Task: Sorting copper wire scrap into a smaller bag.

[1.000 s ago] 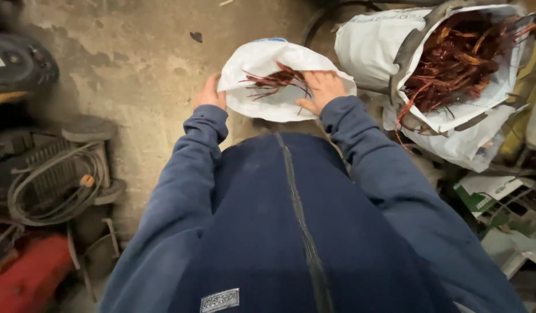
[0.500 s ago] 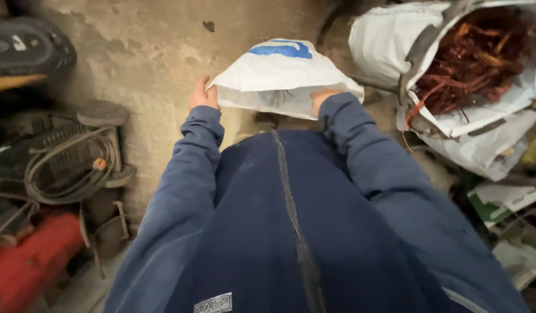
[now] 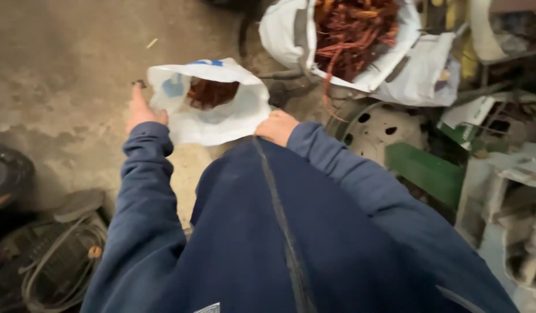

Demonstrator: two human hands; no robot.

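Observation:
A small white plastic bag (image 3: 221,119) with a blue patch hangs open in front of me, reddish copper wire (image 3: 211,93) showing inside it. My left hand (image 3: 141,110) grips the bag's left edge, thumb up. My right hand (image 3: 277,127) grips its right edge with fingers curled. Both arms are in dark blue sleeves above a concrete floor (image 3: 65,75).
A large white sack (image 3: 349,75) full of tangled reddish wire stands at the upper right. A metal wheel rim (image 3: 378,124) and a green metal part (image 3: 424,171) lie to the right. Coiled hose (image 3: 53,266) and a tyre (image 3: 10,174) sit at the lower left.
The bag's mouth has turned back towards me, so the wire inside shows again. My view has swung right and the big sack sits nearer the top centre.

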